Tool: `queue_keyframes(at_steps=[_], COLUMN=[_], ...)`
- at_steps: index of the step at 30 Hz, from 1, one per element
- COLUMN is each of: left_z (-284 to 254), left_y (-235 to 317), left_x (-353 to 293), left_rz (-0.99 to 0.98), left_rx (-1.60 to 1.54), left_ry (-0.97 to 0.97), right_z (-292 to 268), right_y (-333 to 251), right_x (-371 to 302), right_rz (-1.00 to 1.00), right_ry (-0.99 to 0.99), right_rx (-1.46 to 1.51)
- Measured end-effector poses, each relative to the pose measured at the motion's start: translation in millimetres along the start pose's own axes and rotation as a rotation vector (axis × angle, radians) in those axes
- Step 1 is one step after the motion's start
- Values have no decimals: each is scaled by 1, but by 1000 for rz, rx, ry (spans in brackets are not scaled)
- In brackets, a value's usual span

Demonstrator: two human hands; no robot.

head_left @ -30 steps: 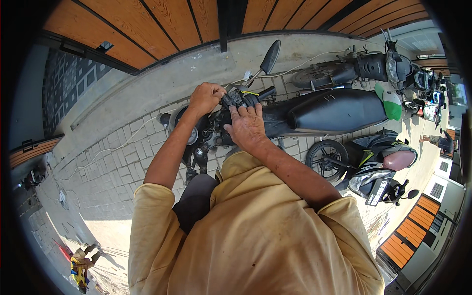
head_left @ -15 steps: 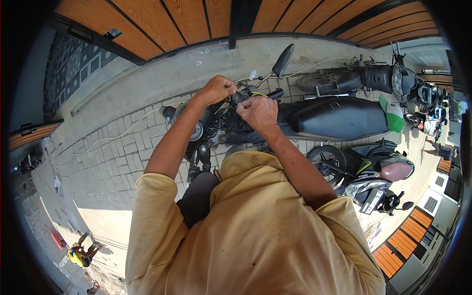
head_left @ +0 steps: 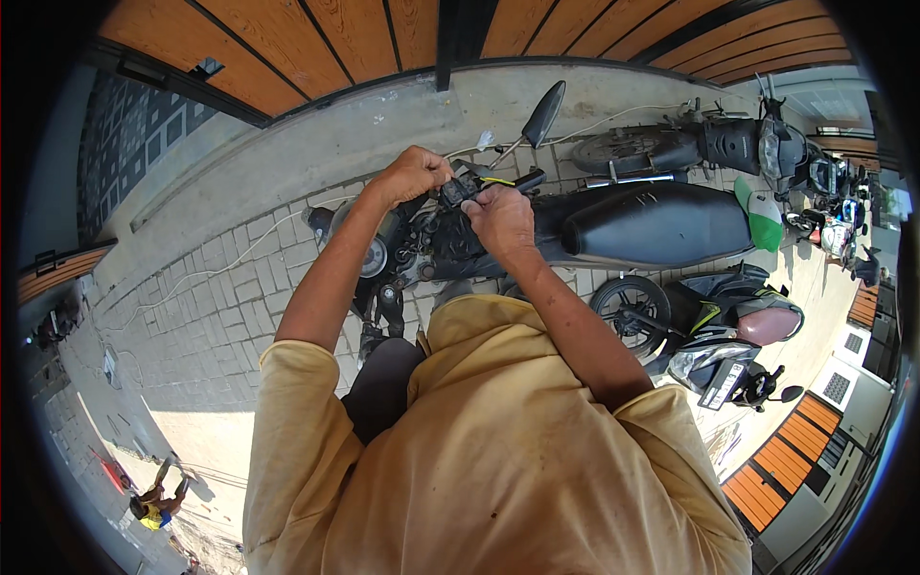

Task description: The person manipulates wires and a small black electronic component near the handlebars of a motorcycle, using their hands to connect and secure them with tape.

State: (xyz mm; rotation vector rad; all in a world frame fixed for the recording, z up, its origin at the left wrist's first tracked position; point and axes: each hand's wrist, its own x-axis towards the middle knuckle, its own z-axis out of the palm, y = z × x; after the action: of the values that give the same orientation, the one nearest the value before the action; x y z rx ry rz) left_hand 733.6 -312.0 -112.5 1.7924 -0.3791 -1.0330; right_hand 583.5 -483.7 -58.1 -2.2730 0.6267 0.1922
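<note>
A black motorcycle stands crosswise before me, its long black seat (head_left: 661,225) on the right and its front end on the left. Both my hands are at its far handlebar, around a small dark boxy part (head_left: 462,188) beside the black grip (head_left: 530,179). My left hand (head_left: 414,176) has its fingers pinched together at the upper left edge of that part. Closed too, my right hand (head_left: 502,216) has thumb and fingers together at its right side. What either pinch holds is too small to make out. A mirror (head_left: 544,113) rises on its stem beyond the grip.
A green and white cap (head_left: 762,218) rests on the seat's rear end. Other motorbikes stand near, one behind (head_left: 661,149) and one at the right (head_left: 724,326). A wood-panelled gate (head_left: 287,43) lines the far side. Another person (head_left: 153,500) is at the lower left.
My right hand has drawn slightly away from the dark part, showing more of it. My left hand stays pinched at its edge. The person at lower left has changed posture.
</note>
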Motion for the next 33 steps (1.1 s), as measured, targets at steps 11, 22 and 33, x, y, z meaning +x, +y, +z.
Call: queue_keyframes(at_steps=[11,22,33], left_z=[0,0,8], left_y=[-4,8,20], left_x=[5,-2,-17], left_rz=[-15,-10,14], left_rx=[-19,89,195], left_ry=[-10,0,94], right_z=[27,27,41], right_y=[6,19,35], right_x=[8,15,22], right_rz=[18,3,-70], right_ry=[53,94,202], right_rx=[-2,204,342])
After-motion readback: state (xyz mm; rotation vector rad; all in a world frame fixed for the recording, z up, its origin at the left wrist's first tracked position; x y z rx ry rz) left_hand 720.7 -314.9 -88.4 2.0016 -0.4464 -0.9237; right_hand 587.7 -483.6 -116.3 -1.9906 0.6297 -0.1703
